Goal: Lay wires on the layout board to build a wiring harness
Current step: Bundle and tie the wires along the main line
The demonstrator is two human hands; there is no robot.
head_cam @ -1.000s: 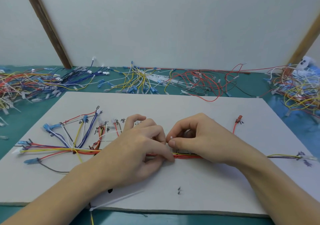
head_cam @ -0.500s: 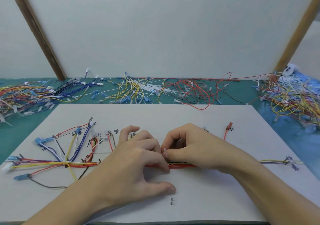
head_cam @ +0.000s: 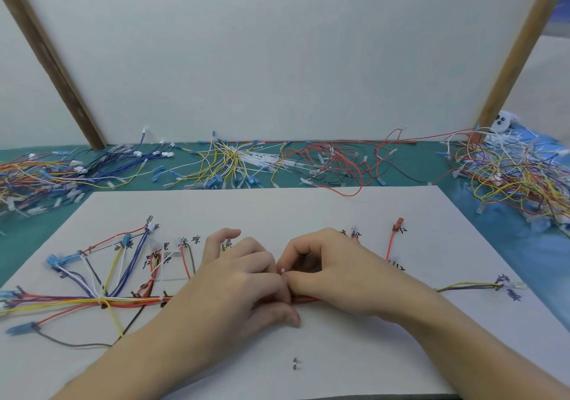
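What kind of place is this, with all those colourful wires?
Probably a workbench for building wiring harnesses. Loose wire piles lie along a green table, and a white layout board with handwritten labels carries a wire bundle that both hands work on.

My left hand (head_cam: 243,279) lies knuckles up with its forearm coming in from seven o'clock, fingers curled, thumb stretched toward five o'clock with its tip pointing right. My right hand (head_cam: 333,273) comes in from four o'clock, fingers bent into an arch, thumb and forefinger pressed together at its nine o'clock edge. The fingertips of both hands touch in the middle, pinching at the same spot.
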